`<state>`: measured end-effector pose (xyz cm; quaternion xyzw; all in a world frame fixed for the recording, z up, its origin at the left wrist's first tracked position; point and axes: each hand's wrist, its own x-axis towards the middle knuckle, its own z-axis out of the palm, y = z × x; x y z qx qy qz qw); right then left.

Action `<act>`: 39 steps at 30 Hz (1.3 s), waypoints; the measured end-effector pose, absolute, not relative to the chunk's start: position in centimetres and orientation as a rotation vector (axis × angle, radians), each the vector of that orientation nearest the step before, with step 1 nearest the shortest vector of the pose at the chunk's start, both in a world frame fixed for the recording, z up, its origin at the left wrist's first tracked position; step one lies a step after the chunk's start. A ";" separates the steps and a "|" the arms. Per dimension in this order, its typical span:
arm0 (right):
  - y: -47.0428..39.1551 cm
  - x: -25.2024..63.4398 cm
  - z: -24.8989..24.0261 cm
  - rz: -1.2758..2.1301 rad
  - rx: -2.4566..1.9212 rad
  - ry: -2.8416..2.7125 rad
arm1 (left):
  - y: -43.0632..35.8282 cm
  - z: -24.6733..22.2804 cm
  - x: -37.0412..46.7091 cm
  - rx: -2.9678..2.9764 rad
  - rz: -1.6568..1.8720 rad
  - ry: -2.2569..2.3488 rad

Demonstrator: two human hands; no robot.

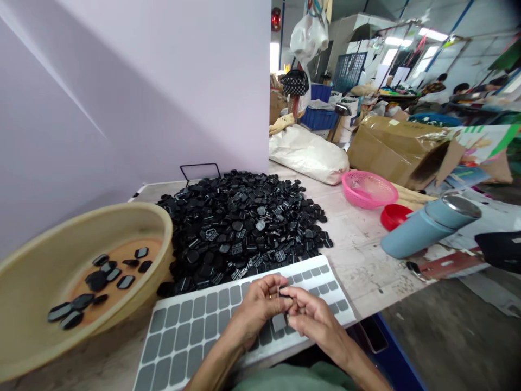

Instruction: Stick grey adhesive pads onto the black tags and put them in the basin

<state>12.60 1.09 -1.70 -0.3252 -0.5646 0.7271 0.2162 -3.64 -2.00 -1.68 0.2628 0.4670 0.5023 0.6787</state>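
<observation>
Left hand (259,305) and right hand (316,319) pinch small black piece (284,294), fingertips nearly closed, over white sheet of grey rounded rectangles (185,329); fingertip work, calls for steady grip.

- We see little of the black piece (281,293), mostly hidden by the fingers of our left hand (260,301) and right hand (312,316).
- Our forearms cover part of the sticker sheet (211,325).
- The left edge crops our view of the basin (161,218).
- We find the people (436,86) in back too small and blurred to make out.
</observation>
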 end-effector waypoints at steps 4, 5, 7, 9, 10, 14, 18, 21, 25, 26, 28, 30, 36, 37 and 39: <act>1.6 13.8 -0.5 1.830 -0.946 -1.689 | -2.0 -1.6 -3.5 0.574 1.165 1.028; 1.7 14.1 -0.2 1.745 -0.992 -1.725 | -2.0 -1.6 -3.4 0.569 1.171 1.031; 2.0 14.6 0.0 1.498 -1.093 -1.835 | -2.1 -1.5 -3.3 0.563 1.167 1.029; 2.1 14.6 -0.1 1.232 -1.135 -1.963 | -2.1 -1.2 -3.2 0.571 1.154 1.017; 2.1 14.5 -0.3 1.127 -1.125 -2.017 | -2.2 -1.1 -3.1 0.576 1.144 1.010; 1.8 14.0 -1.5 0.879 -1.035 -2.161 | -2.4 -0.8 -2.9 0.586 1.121 0.994; 1.6 13.8 -1.9 0.770 -0.993 -2.241 | -2.4 -0.8 -2.8 0.589 1.120 1.027; 1.5 13.9 -1.7 0.751 -0.985 -2.276 | -2.3 -0.9 -2.8 0.612 1.122 1.042; 1.5 13.9 -1.5 0.769 -0.990 -2.275 | -2.3 -1.0 -2.7 0.619 1.120 1.041; 1.4 13.9 -1.5 0.780 -0.989 -2.268 | -2.3 -1.0 -2.7 0.615 1.120 1.041; 1.4 13.8 -1.5 0.806 -0.982 -2.246 | -2.3 -1.0 -2.7 0.605 1.118 1.040; 1.3 13.8 -1.6 0.832 -0.974 -2.215 | -2.4 -1.0 -2.7 0.594 1.115 1.037; 1.3 13.9 -1.6 0.888 -0.976 -2.121 | -2.3 -0.8 -2.6 0.563 1.105 1.013; 1.3 13.9 -1.6 0.884 -0.972 -2.123 | -2.3 -0.9 -2.6 0.561 1.105 1.012; 1.4 13.9 -1.6 0.867 -0.960 -2.141 | -2.3 -1.0 -2.7 0.561 1.106 1.017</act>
